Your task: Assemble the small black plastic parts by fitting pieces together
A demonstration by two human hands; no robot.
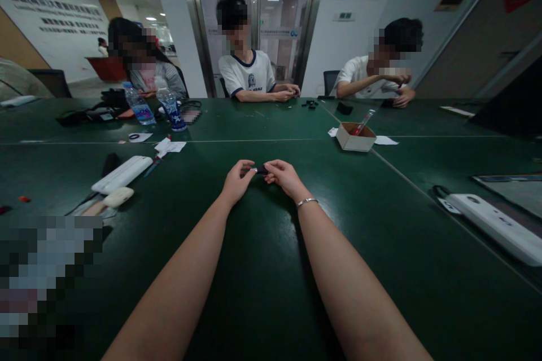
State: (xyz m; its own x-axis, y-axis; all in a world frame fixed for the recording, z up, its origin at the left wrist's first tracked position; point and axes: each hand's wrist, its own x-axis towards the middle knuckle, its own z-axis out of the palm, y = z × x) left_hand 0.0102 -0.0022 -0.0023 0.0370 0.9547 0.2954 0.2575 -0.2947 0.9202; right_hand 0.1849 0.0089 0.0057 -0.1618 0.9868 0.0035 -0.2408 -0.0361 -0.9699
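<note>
Between my two hands, just above the green table (254,259), is a small black piece with a shiny metal-looking end (261,170). It resembles a USB stick, though it is too small to be sure. My left hand (237,181) pinches the shiny end at thumb and fingertips. The dark end sits in the closed fingers of my right hand (284,177), which partly hide it. A silver bracelet (307,202) circles my right wrist.
A small box (355,141) with a red-and-clear tube stands ahead right. White power strips lie left (122,175) and right (495,223). Two bottles (139,104) (170,106) stand at the far left. Three people sit across the table, one handling something small (292,90).
</note>
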